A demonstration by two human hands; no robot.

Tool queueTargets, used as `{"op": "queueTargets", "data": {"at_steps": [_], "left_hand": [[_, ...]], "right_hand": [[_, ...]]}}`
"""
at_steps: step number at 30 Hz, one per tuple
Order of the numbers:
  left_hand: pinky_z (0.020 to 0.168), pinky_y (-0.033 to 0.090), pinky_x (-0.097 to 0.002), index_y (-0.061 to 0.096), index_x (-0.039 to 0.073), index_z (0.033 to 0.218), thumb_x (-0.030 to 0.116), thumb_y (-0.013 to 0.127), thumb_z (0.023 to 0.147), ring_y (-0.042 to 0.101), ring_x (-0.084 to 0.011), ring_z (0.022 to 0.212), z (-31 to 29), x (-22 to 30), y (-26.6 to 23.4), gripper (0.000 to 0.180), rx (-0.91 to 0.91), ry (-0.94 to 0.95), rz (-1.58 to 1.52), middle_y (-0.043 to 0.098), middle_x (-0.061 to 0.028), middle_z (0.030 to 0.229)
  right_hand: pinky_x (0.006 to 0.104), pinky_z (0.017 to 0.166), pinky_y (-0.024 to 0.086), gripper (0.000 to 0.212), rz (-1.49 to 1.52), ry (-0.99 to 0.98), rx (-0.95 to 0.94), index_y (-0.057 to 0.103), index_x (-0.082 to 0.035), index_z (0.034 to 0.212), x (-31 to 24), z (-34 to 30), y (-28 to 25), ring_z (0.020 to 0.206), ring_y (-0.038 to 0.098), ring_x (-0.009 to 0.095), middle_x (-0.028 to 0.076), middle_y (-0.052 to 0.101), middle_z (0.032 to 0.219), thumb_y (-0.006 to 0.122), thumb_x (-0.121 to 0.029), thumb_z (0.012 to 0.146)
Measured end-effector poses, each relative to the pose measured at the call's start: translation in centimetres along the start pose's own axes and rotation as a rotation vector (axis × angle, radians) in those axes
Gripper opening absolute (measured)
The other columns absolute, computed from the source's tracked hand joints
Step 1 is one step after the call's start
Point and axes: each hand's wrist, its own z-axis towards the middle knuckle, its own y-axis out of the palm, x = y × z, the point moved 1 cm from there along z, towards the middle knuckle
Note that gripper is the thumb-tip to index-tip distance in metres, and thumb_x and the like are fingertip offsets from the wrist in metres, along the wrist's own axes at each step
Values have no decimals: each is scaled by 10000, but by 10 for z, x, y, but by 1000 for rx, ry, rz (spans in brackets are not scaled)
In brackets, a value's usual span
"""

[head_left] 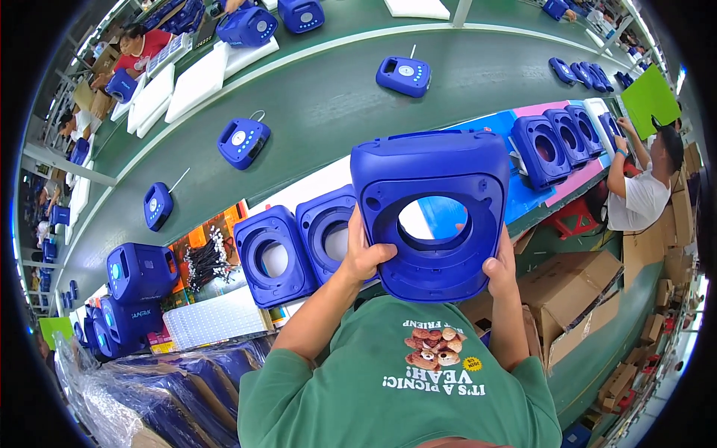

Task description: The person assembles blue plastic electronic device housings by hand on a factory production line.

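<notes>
A blue plastic speaker housing with a large round opening is raised in front of my chest, above the near edge of the bench. My left hand grips its left side, thumb on the front face near the opening. On the opposite side my right hand is closed on the lower right edge, its thumb at the front. Two similar housings, one further left and another close to my left hand, stand on the bench. Part of the second is hidden behind my left hand and forearm.
Beyond the bench runs a green conveyor belt carrying blue units, some with thin antennas. Black wires and finished-looking speakers sit left; plastic-wrapped goods lie nearer. At right are more housings, a co-worker and cardboard boxes.
</notes>
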Motion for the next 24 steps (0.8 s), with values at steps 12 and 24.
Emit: {"op": "queueTargets", "data": {"at_steps": [12,24], "left_hand": [[1003,438,-401,474,17,1285,24,657,851,563,-280,1136,30,-11,7,471,-53,-309,-461,570,-154,1214],[1018,413,-383,482,22,1276,196,740,814,521,-252,1178,52,10,13,557,-306,159,-269,552,-141,1241]], "right_hand": [[418,832,491,969,-878,-609,-223,355,38,1363,-43,-12,86,891,608,343,235,547,1231,838,-190,555],[375,774,478,516,-1181,-785,-368,544,-176,1240,-36,-4,103,815,600,235,144,584,1232,637,-119,736]]}}
